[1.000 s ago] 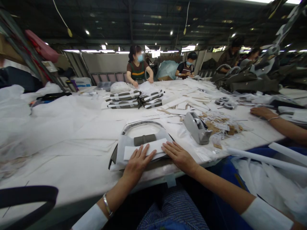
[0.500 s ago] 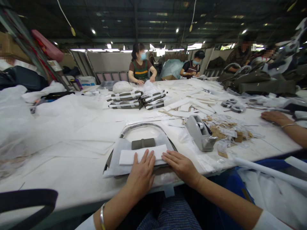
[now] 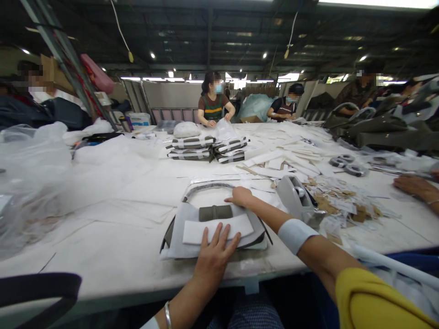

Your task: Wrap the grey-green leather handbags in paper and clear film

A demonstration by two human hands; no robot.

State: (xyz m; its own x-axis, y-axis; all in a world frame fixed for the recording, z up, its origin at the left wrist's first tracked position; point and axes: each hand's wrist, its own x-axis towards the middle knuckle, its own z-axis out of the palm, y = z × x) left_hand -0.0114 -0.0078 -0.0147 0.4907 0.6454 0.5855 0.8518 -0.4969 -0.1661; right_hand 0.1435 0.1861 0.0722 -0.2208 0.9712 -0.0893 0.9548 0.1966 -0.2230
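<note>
A flat-lying handbag [image 3: 168,233] with a dark edge is in front of me, its arched, wrapped handle [image 3: 202,186] pointing away. White wrapping sheet [image 3: 178,224] covers much of its body. A rolled olive-grey piece [image 3: 216,212] lies across the middle, and below it a folded white padding strip [image 3: 195,232]. My left hand [image 3: 216,251] lies on this strip with fingers spread. At the handle's right side, my right hand [image 3: 242,196] has its fingers curled over it, hiding that part. To the right of the bag stands a grey tape dispenser [image 3: 295,198].
Wrapped bundles [image 3: 192,148] are stacked farther back, beside loose white strips [image 3: 291,155]. Tags [image 3: 346,201] and tape rolls [image 3: 356,170] lie right. A co-worker's hand [image 3: 413,185] rests at the right. A dark strap [image 3: 37,288] lies front left; clear plastic [image 3: 37,169] is heaped behind it.
My right hand has left the padding strip's right end and reached forward to the handle. My left hand stays on the strip. The view has shifted left.
</note>
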